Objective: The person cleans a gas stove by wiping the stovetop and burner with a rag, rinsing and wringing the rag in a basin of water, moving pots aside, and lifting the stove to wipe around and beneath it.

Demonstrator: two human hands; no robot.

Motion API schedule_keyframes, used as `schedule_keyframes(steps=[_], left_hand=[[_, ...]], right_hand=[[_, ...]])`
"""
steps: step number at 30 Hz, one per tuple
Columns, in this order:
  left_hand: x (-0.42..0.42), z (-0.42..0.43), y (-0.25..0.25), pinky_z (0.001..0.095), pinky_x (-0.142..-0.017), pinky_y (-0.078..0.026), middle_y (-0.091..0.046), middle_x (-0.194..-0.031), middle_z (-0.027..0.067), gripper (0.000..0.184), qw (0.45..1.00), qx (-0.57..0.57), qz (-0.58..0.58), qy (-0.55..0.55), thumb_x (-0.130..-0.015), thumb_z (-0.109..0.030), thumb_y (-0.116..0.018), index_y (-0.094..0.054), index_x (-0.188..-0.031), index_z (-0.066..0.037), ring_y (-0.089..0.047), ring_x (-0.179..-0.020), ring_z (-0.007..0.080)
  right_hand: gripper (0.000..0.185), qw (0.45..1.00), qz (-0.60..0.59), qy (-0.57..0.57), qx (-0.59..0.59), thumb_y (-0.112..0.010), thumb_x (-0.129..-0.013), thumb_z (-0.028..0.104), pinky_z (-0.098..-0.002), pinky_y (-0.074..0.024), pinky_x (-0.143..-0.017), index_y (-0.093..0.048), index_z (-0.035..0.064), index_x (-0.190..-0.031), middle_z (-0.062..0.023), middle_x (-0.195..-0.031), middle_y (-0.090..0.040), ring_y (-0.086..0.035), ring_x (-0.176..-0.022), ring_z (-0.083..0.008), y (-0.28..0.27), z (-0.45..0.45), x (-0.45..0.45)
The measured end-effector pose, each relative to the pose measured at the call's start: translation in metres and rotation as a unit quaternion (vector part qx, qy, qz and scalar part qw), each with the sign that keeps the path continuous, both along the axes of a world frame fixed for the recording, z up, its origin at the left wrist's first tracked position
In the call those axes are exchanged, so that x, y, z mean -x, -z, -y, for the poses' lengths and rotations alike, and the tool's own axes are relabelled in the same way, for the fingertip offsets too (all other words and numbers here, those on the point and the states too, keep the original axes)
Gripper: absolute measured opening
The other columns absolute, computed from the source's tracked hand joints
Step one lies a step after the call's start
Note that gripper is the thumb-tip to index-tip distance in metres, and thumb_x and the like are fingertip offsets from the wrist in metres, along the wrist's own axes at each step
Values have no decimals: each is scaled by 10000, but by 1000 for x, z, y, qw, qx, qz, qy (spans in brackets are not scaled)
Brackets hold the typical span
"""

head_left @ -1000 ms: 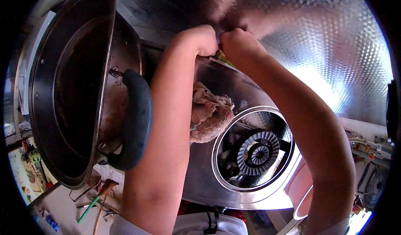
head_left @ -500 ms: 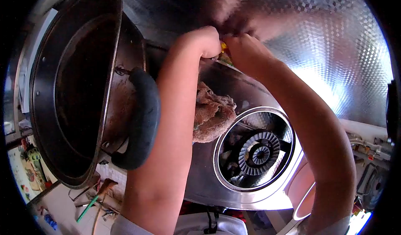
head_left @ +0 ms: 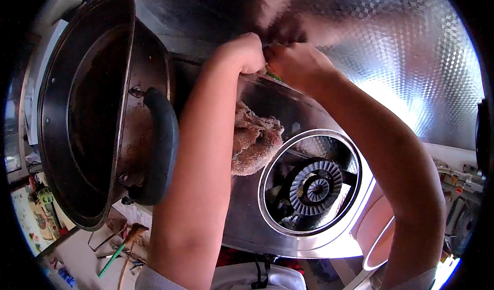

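Both of my hands meet at the back edge of the steel stove top (head_left: 247,207), close to the shiny patterned wall sheet. My left hand (head_left: 250,54) is closed, its fingers turned away from view. Beside it my right hand (head_left: 296,63) is closed too, fingers pressed together. A small green and yellow thing (head_left: 274,75) shows between and below them, mostly hidden, so what each hand grips is unclear. A crumpled brown cloth (head_left: 257,141) lies on the stove by my left forearm. Right of the cloth is the round burner (head_left: 316,188) inside its metal ring.
A big dark wok (head_left: 95,115) with a black handle (head_left: 163,146) stands tilted left of my left arm. The patterned metal sheet (head_left: 411,48) rises behind the stove. A pinkish bowl (head_left: 380,233) is under my right arm, and a green-handled brush (head_left: 117,254) lies lower left.
The yellow bit seen between my hands half a second ago is now mostly covered. My right hand has shifted slightly; the wok appears a little further left in view.
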State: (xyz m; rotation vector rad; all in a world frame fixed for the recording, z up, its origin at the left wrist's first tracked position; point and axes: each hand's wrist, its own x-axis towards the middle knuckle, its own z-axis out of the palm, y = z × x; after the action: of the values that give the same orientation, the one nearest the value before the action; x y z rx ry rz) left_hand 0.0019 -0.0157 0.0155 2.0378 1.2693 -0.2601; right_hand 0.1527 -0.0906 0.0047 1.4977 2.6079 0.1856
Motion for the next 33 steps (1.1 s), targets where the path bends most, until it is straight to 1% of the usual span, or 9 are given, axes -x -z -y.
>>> schedule_keyframes(steps=[3,6,9,12,14,17,24,27,33], left_hand=[[2,-9,16,454,-966,-546,-691,-1222,281,337,1000,15,28,-2,-829,-68,-717,-727,-1139,62,-689,-1134,421],[7,-12,22,451,-970,-543,-693,-1221,278,324,999,6,26,-29,-853,-98,-725,-731,-1137,57,-693,-1126,413],[9,-10,20,455,-963,-545,-694,-1219,276,318,999,-4,9,-40,-866,-109,-720,-732,-1140,53,-698,-1109,409],[10,-7,10,452,-954,-548,-698,-1193,281,309,999,-9,14,-43,-869,-97,-706,-733,-1138,51,-702,-1095,411],[14,-8,9,447,-946,-551,-702,-1166,288,304,998,-11,39,-55,-865,-87,-703,-733,-1134,52,-704,-1088,413],[14,-5,8,373,-783,-552,-781,-928,166,217,996,-51,34,-60,-789,-68,-785,-808,-1002,-32,-732,-829,245],[18,3,9,389,-816,-563,-774,-950,195,204,993,-79,43,-73,-791,-28,-741,-805,-984,-26,-743,-859,293],[16,7,6,395,-823,-567,-770,-950,208,206,994,-83,41,-62,-795,-16,-717,-803,-983,-22,-745,-866,309],[16,6,5,394,-825,-565,-764,-949,220,209,995,-73,57,-47,-816,-26,-691,-798,-996,-16,-745,-861,308]], right_hand=[[108,988,-104,116,13,-657,-856,125,-422,-628,-723,-748,86,-900,-133,-916,-764,-766,-853,-316,4,5,8],[138,982,-40,170,69,-672,-863,164,-432,-619,-746,-774,110,-939,-125,-917,-768,-761,-862,-312,14,4,2],[232,900,-294,235,222,-741,-907,266,-421,-596,-830,-771,61,-1011,-158,-974,-773,-756,-944,-295,10,3,-15],[329,894,-294,243,234,-795,-880,329,-389,-586,-849,-779,65,-1078,-154,-1012,-778,-757,-926,-269,16,2,-12],[256,894,-333,224,201,-770,-860,324,-416,-591,-793,-789,103,-987,-137,-928,-770,-751,-847,-302,24,4,-11],[296,879,-345,225,241,-778,-888,314,-397,-580,-795,-777,55,-1032,-146,-954,-776,-749,-858,-260,20,0,-6],[319,833,-409,229,293,-768,-937,265,-385,-566,-796,-753,-5,-1107,-156,-993,-785,-736,-865,-195,22,-3,2],[329,857,-424,177,235,-745,-889,383,-460,-572,-762,-781,68,-978,-159,-872,-760,-740,-791,-332,49,-7,-4],[351,886,-402,142,181,-735,-881,405,-501,-552,-766,-762,67,-973,-205,-882,-728,-714,-830,-400,35,-5,-3]])
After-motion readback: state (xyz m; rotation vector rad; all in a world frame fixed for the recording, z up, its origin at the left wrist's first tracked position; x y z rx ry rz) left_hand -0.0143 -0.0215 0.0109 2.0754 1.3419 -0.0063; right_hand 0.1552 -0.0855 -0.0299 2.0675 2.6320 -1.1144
